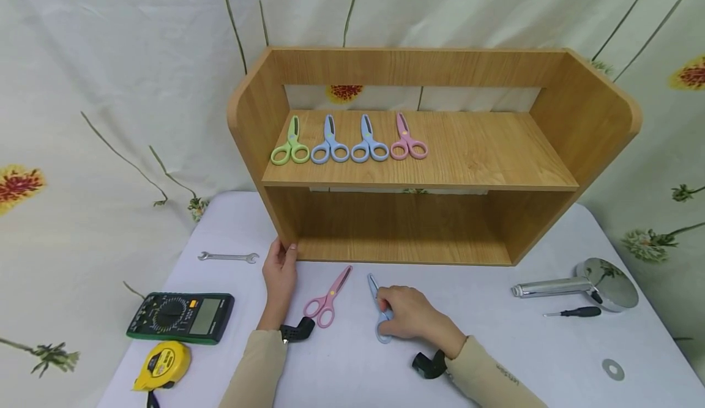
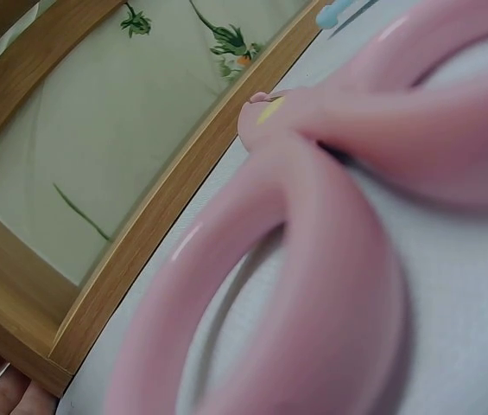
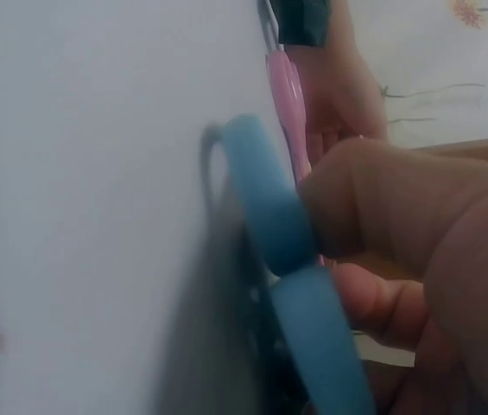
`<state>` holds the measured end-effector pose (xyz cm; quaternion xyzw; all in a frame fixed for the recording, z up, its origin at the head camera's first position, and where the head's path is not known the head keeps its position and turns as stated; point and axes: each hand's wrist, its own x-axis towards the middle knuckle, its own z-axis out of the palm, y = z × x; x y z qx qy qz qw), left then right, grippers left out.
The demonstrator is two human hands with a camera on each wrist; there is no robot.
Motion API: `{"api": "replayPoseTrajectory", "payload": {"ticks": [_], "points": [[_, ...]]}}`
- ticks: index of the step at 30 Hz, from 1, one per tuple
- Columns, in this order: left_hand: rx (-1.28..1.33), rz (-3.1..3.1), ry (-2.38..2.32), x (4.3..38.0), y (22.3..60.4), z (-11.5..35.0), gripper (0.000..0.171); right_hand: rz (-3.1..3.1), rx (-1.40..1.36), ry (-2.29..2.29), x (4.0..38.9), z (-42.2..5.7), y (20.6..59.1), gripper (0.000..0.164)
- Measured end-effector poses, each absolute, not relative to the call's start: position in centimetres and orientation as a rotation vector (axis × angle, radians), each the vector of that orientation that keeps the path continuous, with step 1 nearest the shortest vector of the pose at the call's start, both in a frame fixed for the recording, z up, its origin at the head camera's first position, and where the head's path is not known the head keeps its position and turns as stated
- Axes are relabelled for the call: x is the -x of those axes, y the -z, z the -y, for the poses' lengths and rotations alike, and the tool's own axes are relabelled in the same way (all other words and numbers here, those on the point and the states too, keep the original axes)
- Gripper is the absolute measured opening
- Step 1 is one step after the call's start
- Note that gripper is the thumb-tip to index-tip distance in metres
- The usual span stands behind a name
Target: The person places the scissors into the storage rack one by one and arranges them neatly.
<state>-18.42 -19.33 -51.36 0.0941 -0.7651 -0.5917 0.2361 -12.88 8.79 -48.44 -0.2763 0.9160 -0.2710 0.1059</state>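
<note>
My left hand (image 1: 279,282) grips the lower left corner of a wooden two-tier shelf (image 1: 496,151), fingers outside the side panel and thumb at its inner side. In front of the shelf, my right hand (image 1: 415,315) pinches the handles of light blue scissors (image 1: 373,284), whose blades point toward the shelf. The right wrist view shows the blue handle loops (image 3: 265,190) tilted up close over the cloth, between thumb and fingers. Pink scissors (image 1: 328,301) lie on the table between my hands; their loops (image 2: 339,285) fill much of the left wrist view.
On the upper tier stand green scissors (image 1: 292,144), two blue pairs (image 1: 330,143) and a pink pair (image 1: 406,140) in a row. A wrench (image 1: 228,257), multimeter (image 1: 180,317) and tape measure (image 1: 163,365) lie left; a shower head (image 1: 606,285), screwdriver (image 1: 581,312) and washer (image 1: 613,369) lie right.
</note>
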Motion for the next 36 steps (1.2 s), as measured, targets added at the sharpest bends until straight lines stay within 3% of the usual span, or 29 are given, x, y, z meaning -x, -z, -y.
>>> {"api": "replayPoseTrajectory", "payload": {"ticks": [36], "points": [[-0.309, 2.142, 1.607, 18.5, 51.3, 19.3, 0.044, -2.374, 0.813, 1.120, 14.5, -10.9, 48.3, 0.011]]}}
